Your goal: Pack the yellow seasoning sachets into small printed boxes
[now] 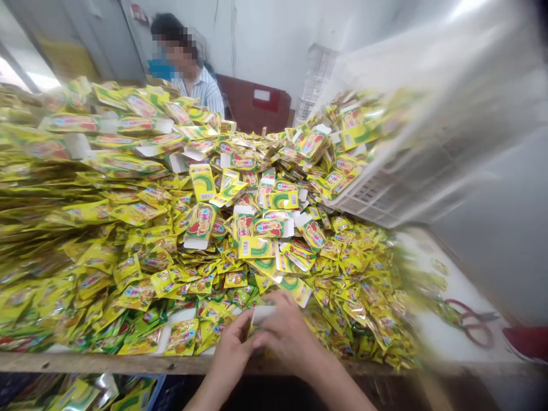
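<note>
My left hand (234, 342) and my right hand (287, 330) meet low in the middle, at the near edge of the table. Between them is a small carton (262, 314), of which mainly a white flap shows. The fingers of both hands are curled round it, and the right ones are blurred. Just beyond lie loose yellow-green cartons (257, 248) with white flaps, several of them open-ended. Small shiny yellow sachets (141, 294) are heaped around and under them.
A white plastic crate (377, 194) tilts over the heap at right, with cartons at its mouth. Red-handled scissors (475, 328) lie on the white tabletop (454, 285). A blue-rimmed bin (154, 393) with packets sits below the wooden edge (107, 363). Another person (205, 88) is behind the pile.
</note>
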Motion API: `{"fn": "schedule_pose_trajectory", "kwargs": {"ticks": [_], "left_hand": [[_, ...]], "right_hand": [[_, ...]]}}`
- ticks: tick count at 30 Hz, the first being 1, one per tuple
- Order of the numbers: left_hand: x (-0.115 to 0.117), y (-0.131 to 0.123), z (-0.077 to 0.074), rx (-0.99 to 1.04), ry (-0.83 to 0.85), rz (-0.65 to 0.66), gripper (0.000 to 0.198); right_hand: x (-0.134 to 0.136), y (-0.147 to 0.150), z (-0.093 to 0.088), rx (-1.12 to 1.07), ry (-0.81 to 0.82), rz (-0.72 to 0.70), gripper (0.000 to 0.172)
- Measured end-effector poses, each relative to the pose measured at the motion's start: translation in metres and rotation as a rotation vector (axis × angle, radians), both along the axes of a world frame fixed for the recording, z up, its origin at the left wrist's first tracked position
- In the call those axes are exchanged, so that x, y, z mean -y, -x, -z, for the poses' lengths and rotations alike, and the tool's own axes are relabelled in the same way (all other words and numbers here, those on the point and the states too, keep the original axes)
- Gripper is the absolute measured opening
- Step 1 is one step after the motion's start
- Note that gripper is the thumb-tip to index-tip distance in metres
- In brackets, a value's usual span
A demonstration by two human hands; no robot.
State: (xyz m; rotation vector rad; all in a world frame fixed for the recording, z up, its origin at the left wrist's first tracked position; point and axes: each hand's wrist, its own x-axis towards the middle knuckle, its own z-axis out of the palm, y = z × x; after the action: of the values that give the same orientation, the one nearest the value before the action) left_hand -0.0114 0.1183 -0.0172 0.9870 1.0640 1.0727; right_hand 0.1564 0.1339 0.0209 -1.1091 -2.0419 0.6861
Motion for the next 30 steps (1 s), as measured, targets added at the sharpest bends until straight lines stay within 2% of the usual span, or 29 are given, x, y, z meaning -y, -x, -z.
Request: {"fn": "schedule_pose_trajectory", "kwargs": {"ticks": [2, 4, 5, 7, 9, 11, 13, 16, 19, 22, 25, 28, 30], "left_hand": [[0.002, 0.003, 0.001, -0.030, 0.035, -0.011, 0.039], [0.005, 0.006, -0.003, -0.084, 0.089, -0.038, 0.038], [0.005, 0.007, -0.007, -0.104, 0.112, -0.042, 0.037], [0.004, 0.009, -0.016, -0.097, 0.162, 0.006, 0.034], [0.000, 0.010, -0.026, -0.044, 0.228, 0.112, 0.031], [-0.006, 0.011, -0.031, -0.019, 0.273, 0.167, 0.030], [-0.011, 0.013, -0.030, -0.051, 0.248, 0.117, 0.032], [-0.014, 0.019, -0.018, -0.162, 0.142, 0.026, 0.036], [-0.015, 0.024, -0.006, -0.271, 0.047, 0.031, 0.034], [-0.017, 0.026, -0.003, -0.337, -0.044, 0.047, 0.031], [-0.023, 0.030, -0.005, -0.429, -0.219, 0.096, 0.022], [-0.026, 0.038, -0.005, -0.496, -0.466, 0.127, 0.013], [-0.024, 0.043, -0.003, -0.506, -0.584, 0.161, 0.017]], "right_hand": [[0.008, -0.002, 0.008, -0.218, 0.127, 0.150, 0.017], [0.015, -0.003, 0.014, -0.467, 0.362, 0.299, 0.021], [0.018, -0.002, 0.016, -0.582, 0.510, 0.327, 0.022], [0.023, 0.002, 0.021, -0.759, 0.776, 0.285, 0.025], [0.024, 0.009, 0.024, -0.852, 0.913, 0.242, 0.026], [0.022, 0.014, 0.025, -0.869, 0.880, 0.267, 0.023], [0.018, 0.017, 0.025, -0.836, 0.751, 0.292, 0.023], [0.012, 0.016, 0.024, -0.778, 0.611, 0.272, 0.026], [0.009, 0.014, 0.026, -0.795, 0.640, 0.272, 0.025], [0.007, 0.014, 0.027, -0.791, 0.635, 0.321, 0.022], [0.006, 0.012, 0.025, -0.646, 0.443, 0.332, 0.014], [0.010, 0.010, 0.024, -0.519, 0.237, 0.269, 0.017], [0.016, 0.010, 0.025, -0.472, 0.154, 0.228, 0.018]]}}
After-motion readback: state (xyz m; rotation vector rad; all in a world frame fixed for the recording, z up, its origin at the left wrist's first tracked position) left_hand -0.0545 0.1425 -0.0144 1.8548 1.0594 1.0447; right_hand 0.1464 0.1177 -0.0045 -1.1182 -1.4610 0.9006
